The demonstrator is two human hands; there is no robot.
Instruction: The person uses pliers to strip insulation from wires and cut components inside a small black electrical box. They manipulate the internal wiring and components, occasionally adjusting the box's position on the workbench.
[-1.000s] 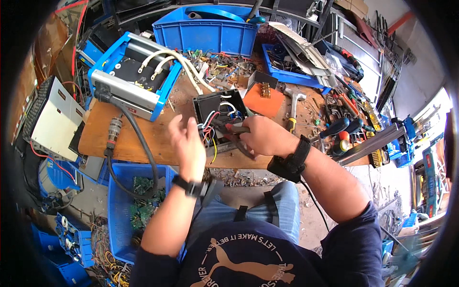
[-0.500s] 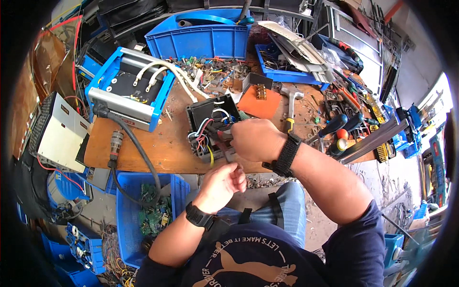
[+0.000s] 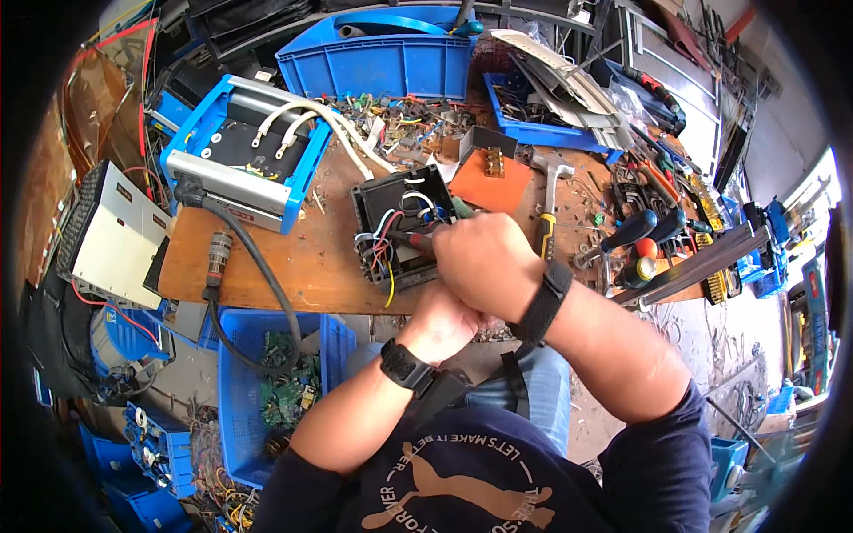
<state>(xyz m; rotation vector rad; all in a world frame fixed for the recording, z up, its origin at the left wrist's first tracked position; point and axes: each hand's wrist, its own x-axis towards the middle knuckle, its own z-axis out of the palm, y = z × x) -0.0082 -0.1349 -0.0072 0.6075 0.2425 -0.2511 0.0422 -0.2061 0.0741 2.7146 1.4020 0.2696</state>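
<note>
A black open box [image 3: 362, 211] with white, red, blue and yellow wires sits near the front edge of the wooden bench [image 3: 311, 266]. My right hand [image 3: 489, 262] is closed around red-handled pliers [image 3: 419, 241], whose dark end reaches in among the wires; most of the tool is covered by the hand. Just below, my left hand [image 3: 442, 322] presses up under the right one with its fingers curled. What those fingers grip is hidden. White cables [image 3: 342, 142] run from the box toward a blue-framed metal unit [image 3: 227, 188].
Behind the box lie scrap parts [image 3: 400, 124], an orange sheet [image 3: 489, 186] with a brass piece, and a hammer [image 3: 549, 191]. Screwdrivers [image 3: 631, 229] and other tools crowd the right. A blue crate [image 3: 333, 355] with green circuit boards stands below the bench.
My left hand has moved up and right until it meets my right hand. The right hand has shifted slightly right and down, covering more of the pliers. The view has tilted a little.
</note>
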